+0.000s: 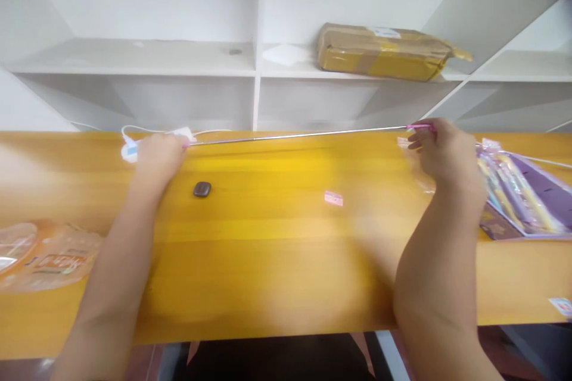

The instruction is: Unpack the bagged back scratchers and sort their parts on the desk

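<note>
A thin silver telescopic rod (295, 135) with pink ends stretches almost level across the view, above the far part of the yellow wooden table (250, 286). My left hand (159, 156) is closed around its left end, where a bit of pink shows. At the other end, the fingers of my right hand (449, 152) pinch the pink part. Below the rod lie a small dark rounded square object (202, 189) and a small pink label (333, 198).
A purple box (540, 181) of wrapped pens or sticks stands at the right. Clear orange-printed packaging (58, 259) lies at the left. A white power strip (129, 152) with cables is behind my left hand. A taped cardboard box (384, 53) rests on the white shelf (179, 62).
</note>
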The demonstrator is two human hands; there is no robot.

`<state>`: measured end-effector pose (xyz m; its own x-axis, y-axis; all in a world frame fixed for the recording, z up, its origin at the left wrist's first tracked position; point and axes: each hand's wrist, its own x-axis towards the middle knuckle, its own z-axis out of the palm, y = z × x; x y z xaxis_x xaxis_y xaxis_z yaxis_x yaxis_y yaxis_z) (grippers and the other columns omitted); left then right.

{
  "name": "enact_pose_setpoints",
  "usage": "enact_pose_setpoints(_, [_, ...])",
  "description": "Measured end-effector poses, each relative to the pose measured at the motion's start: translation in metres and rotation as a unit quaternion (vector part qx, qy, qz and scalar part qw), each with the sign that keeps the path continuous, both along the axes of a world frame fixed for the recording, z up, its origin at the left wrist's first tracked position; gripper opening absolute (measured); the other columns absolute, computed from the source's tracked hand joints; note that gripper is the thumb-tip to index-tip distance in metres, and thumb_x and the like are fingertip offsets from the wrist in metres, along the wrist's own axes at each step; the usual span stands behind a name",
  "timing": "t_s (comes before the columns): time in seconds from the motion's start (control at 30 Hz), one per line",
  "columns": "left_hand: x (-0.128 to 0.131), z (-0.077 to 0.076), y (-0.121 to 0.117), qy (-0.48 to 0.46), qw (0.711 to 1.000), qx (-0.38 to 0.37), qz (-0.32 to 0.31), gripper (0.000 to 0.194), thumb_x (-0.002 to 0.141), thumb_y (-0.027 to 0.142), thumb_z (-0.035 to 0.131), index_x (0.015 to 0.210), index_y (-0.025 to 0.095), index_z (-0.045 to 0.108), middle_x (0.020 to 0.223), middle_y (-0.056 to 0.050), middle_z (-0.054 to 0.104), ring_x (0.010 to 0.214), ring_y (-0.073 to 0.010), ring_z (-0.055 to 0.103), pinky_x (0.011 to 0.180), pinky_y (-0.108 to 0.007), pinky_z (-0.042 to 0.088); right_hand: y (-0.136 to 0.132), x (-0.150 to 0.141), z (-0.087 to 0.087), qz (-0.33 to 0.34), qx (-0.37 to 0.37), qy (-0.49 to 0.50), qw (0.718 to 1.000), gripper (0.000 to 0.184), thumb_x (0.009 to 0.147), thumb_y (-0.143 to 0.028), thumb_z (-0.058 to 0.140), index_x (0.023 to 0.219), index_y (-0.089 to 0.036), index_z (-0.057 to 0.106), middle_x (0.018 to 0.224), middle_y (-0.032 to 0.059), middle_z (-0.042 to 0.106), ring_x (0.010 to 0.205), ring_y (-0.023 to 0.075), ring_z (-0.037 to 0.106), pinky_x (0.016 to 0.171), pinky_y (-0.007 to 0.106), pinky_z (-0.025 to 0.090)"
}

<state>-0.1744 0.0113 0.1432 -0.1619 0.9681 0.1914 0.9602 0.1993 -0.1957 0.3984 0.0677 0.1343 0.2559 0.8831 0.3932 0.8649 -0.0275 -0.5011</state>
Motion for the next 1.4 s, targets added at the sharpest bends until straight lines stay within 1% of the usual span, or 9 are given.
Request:
enact_pose_setpoints(0.2, [0.007, 0.003, -0.001, 0.016, 1.000, -0.017, 0.006, 0.035, 0.103, 0.029, 0.048, 0.108, 0.020, 0.081, 0.093, -0.014, 0.075, 0.096, -0.0336, 0.071, 0.083, -0.042, 0.052, 0.005, -0.005, -0.005, -0.012, 0.017, -0.061, 0.998, 0.032, 0.109, -0.014, 0.049, 0.132, -0.016, 0.071, 0.096, 0.0123, 0.075, 0.075, 0.0141, 0.062, 0.081, 0.028, 0.043])
enact_pose_setpoints(0.33, [0.022, -0.003, -0.002, 0.008, 0.999, -0.022, -0.021, 0.041, 0.105, 0.030, 0.043, 0.102, 0.016, 0.080, 0.092, -0.019, 0.075, 0.097, -0.0380, 0.074, 0.082, -0.042, 0.051, 0.014, -0.024, -0.010, 0.067, 0.037, -0.108, 0.991, 0.033, 0.107, -0.012, 0.046, 0.129, -0.015, 0.070, 0.098, 0.0114, 0.070, 0.080, 0.0165, 0.058, 0.080, 0.029, 0.040])
enact_pose_setpoints(0.53, [0.083, -0.017, -0.026, -0.037, 0.997, -0.009, -0.066, 0.048, 0.106, 0.028, 0.034, 0.097, 0.015, 0.079, 0.083, -0.019, 0.072, 0.084, -0.0363, 0.072, 0.074, -0.042, 0.049, -0.021, -0.151, -0.023, 0.189, 0.068, -0.142, 0.969, 0.032, 0.102, -0.007, 0.041, 0.118, -0.020, 0.066, 0.104, 0.0102, 0.063, 0.082, 0.0209, 0.050, 0.074, 0.030, 0.033])
enact_pose_setpoints(0.63, [0.109, -0.018, -0.040, -0.051, 0.993, -0.061, -0.090, 0.042, 0.105, 0.025, 0.039, 0.095, 0.017, 0.079, 0.078, -0.017, 0.072, 0.076, -0.0343, 0.071, 0.070, -0.041, 0.049, -0.062, -0.222, -0.035, 0.306, 0.002, -0.175, 0.936, 0.035, 0.101, -0.003, 0.040, 0.118, -0.021, 0.064, 0.101, 0.0102, 0.062, 0.073, 0.0192, 0.046, 0.066, 0.030, 0.028])
enact_pose_setpoints(0.73, [0.116, -0.018, -0.047, -0.029, 0.989, -0.103, -0.102, 0.038, 0.101, 0.017, 0.042, 0.092, 0.017, 0.079, 0.081, -0.018, 0.075, 0.075, -0.0345, 0.072, 0.068, -0.041, 0.049, -0.089, -0.255, -0.042, 0.337, -0.079, -0.220, 0.912, 0.039, 0.100, 0.000, 0.040, 0.125, -0.020, 0.062, 0.099, 0.0110, 0.063, 0.068, 0.0182, 0.044, 0.061, 0.031, 0.023])
enact_pose_setpoints(0.87, [0.115, -0.019, -0.046, -0.019, 0.986, -0.123, -0.113, 0.038, 0.102, 0.017, 0.041, 0.100, 0.016, 0.079, 0.091, -0.019, 0.078, 0.082, -0.0344, 0.074, 0.068, -0.039, 0.050, -0.089, -0.247, -0.040, 0.329, -0.114, -0.274, 0.896, 0.037, 0.101, -0.002, 0.043, 0.128, -0.019, 0.060, 0.102, 0.0106, 0.064, 0.069, 0.0186, 0.048, 0.060, 0.033, 0.021])
enact_pose_setpoints(1.03, [0.121, -0.019, -0.046, -0.019, 0.985, -0.134, -0.109, 0.041, 0.103, 0.018, 0.039, 0.106, 0.015, 0.080, 0.094, -0.020, 0.079, 0.088, -0.0365, 0.076, 0.070, -0.040, 0.051, -0.081, -0.233, -0.034, 0.357, -0.055, -0.290, 0.886, 0.024, 0.112, -0.014, 0.042, 0.117, -0.018, 0.066, 0.105, 0.0114, 0.066, 0.086, 0.0223, 0.056, 0.068, 0.035, 0.027])
enact_pose_setpoints(1.17, [0.123, -0.019, -0.050, -0.019, 0.985, -0.125, -0.118, 0.043, 0.104, 0.020, 0.038, 0.103, 0.016, 0.080, 0.091, -0.019, 0.078, 0.084, -0.0356, 0.076, 0.067, -0.039, 0.049, -0.079, -0.232, -0.031, 0.401, -0.005, -0.267, 0.876, 0.042, 0.120, -0.035, 0.035, 0.105, -0.016, 0.069, 0.103, 0.0110, 0.067, 0.085, 0.0208, 0.054, 0.074, 0.034, 0.030])
enact_pose_setpoints(1.4, [0.121, -0.020, -0.051, -0.020, 0.985, -0.121, -0.125, 0.042, 0.104, 0.021, 0.039, 0.102, 0.017, 0.081, 0.089, -0.019, 0.078, 0.081, -0.0345, 0.075, 0.067, -0.038, 0.048, -0.072, -0.226, -0.034, 0.426, 0.035, -0.255, 0.867, 0.038, 0.119, -0.035, 0.044, 0.103, -0.016, 0.072, 0.097, 0.0082, 0.068, 0.079, 0.0188, 0.052, 0.072, 0.034, 0.027])
